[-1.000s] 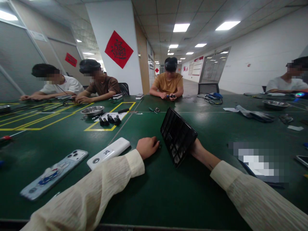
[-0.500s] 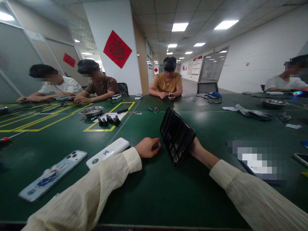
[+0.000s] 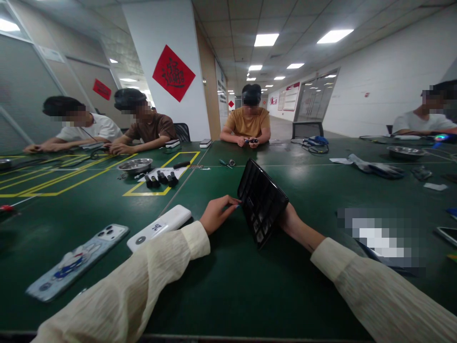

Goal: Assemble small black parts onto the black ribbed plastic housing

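Observation:
A black compartment tray (image 3: 262, 200) stands tilted on its edge on the green table (image 3: 232, 286), its gridded face turned toward me. My right hand (image 3: 290, 220) props it from behind; only the wrist and heel of the hand show, the fingers are hidden by the tray. My left hand (image 3: 216, 213) is lifted off the table with the fingers pinched together, their tips touching the tray's left edge. I cannot make out what the pinch holds.
A white power bank (image 3: 160, 227) and a phone (image 3: 76, 262) in a patterned case lie left of my arm. Farther off are a metal bowl (image 3: 135, 165), small black parts (image 3: 160, 179), yellow floor-tape lines, gloves (image 3: 378, 169). Several people sit around the table.
My left hand has risen from the tabletop and moved right, its pinched fingertips now against the tray's edge. The tray has hardly moved.

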`<action>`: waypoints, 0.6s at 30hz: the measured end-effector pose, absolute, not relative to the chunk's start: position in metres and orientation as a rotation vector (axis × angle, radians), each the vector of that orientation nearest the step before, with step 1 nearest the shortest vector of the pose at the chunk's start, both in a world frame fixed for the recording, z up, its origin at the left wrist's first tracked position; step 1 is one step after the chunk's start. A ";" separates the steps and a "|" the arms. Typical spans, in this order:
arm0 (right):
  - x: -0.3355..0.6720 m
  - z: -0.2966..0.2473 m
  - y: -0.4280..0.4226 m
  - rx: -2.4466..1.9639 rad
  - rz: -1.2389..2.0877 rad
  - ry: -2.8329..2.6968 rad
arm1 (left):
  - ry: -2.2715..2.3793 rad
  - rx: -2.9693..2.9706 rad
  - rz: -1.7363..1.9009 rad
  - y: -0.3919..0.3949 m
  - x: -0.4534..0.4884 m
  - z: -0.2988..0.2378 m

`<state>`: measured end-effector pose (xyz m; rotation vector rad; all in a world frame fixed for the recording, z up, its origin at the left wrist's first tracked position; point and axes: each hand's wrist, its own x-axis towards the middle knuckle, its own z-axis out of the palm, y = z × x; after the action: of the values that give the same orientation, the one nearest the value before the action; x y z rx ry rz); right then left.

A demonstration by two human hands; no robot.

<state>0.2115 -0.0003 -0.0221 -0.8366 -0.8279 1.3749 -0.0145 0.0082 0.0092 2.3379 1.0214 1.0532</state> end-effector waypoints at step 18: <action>0.198 -0.019 -0.014 -0.878 1.372 -0.778 | 1.059 1.600 1.265 0.004 0.000 -0.003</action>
<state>0.1981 -0.0143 -0.0185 -0.8780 -0.7780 1.3716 -0.0002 0.0043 -0.0035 1.5999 1.0588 1.2655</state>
